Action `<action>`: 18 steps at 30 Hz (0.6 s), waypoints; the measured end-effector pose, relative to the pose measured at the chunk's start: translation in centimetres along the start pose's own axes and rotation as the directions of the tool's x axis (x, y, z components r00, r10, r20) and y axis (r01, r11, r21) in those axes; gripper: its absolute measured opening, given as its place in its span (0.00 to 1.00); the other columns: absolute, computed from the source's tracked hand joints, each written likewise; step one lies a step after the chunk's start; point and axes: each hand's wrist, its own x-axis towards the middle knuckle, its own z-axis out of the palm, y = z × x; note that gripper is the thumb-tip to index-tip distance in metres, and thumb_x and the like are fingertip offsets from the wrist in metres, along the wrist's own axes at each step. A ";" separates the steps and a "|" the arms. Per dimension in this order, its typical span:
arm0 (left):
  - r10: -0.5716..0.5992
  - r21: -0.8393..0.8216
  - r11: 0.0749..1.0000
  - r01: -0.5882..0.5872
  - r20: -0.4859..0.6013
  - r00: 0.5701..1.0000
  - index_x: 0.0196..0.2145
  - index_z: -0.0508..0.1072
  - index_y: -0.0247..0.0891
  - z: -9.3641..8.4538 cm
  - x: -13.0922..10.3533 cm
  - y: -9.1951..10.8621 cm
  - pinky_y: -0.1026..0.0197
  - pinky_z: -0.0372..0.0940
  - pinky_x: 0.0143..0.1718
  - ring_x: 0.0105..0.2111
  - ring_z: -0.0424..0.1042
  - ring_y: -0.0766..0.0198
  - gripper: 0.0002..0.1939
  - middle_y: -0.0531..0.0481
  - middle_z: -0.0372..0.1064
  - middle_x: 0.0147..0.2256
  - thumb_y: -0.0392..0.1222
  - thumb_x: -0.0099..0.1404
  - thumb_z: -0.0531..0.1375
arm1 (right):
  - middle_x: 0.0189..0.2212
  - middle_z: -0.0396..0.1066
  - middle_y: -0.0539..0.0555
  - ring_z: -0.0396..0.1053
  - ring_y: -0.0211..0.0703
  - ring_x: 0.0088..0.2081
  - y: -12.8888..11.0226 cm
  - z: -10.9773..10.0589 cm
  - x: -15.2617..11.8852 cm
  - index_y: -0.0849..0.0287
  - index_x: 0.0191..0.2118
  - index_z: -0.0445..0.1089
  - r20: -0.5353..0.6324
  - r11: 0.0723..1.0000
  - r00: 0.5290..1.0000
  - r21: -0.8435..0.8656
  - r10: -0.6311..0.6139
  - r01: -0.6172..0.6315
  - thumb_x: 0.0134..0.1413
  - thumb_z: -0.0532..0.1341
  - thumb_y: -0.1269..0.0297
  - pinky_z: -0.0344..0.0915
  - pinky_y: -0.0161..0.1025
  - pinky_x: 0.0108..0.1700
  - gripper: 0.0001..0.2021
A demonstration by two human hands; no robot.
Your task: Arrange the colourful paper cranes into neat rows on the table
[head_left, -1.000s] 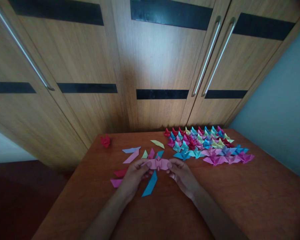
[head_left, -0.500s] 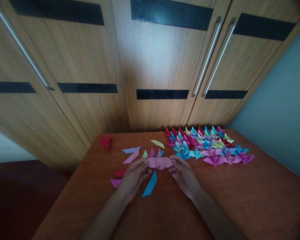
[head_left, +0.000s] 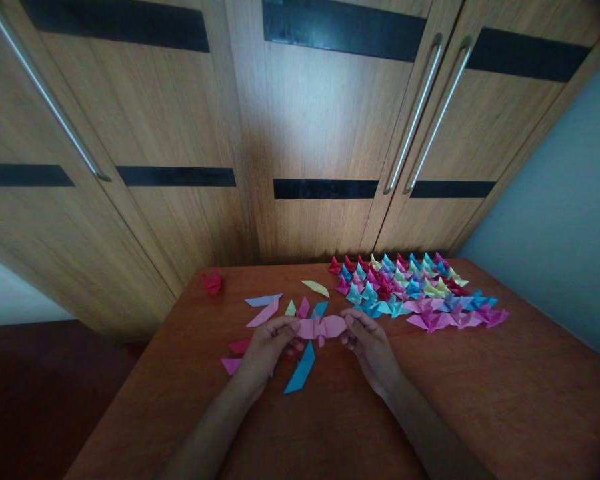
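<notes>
A pink origami crane (head_left: 321, 328) is stretched between my two hands above the table, its wings spread to either side. My left hand (head_left: 273, 347) pinches the left wing tip between thumb and fingers. At the other wing tip, my right hand (head_left: 367, 340) has the same kind of pinch. Just below the crane lies a blue folded paper strip (head_left: 301, 369). Around my left hand are more folded pieces, among them a pink strip (head_left: 264, 312), a red piece (head_left: 239, 346) and a magenta piece (head_left: 231, 365), partly covered by the hand.
Rows of colourful origami cranes (head_left: 395, 283) stand at the table's back right. A red folded paper piece (head_left: 211, 283) sits at the back left corner, and a pale yellow strip (head_left: 315, 288) lies near the back. Wooden cabinet doors (head_left: 320, 120) rise behind the brown table (head_left: 380, 433).
The crane's wings are pulled out a little more and its body has tilted, with a point now showing below it. Both hands keep their hold and have barely shifted.
</notes>
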 end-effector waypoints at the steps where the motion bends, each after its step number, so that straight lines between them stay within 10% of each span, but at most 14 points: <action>1: 0.005 0.015 1.000 -0.005 -0.009 1.000 0.31 0.74 0.35 0.0 0.0 0.1 0.69 0.58 0.24 0.22 0.66 0.69 0.12 0.51 0.71 0.22 0.47 0.59 0.61 | 0.21 0.67 0.46 0.63 0.33 0.24 0.0 0.0 0.0 0.55 0.36 0.73 -0.006 1.000 1.000 -0.025 -0.010 0.009 0.50 0.65 0.55 0.55 0.31 0.26 0.10; 18: 0.057 0.026 0.998 -0.054 -0.124 0.991 0.34 0.75 0.34 -0.3 0.4 -0.1 0.68 0.56 0.21 0.20 0.66 0.68 0.12 0.52 0.70 0.21 0.47 0.58 0.62 | 0.24 0.70 0.49 0.62 0.36 0.22 0.2 0.1 0.1 0.56 0.33 0.68 -0.081 0.953 0.982 -0.267 -0.170 0.142 0.49 0.64 0.54 0.57 0.33 0.24 0.12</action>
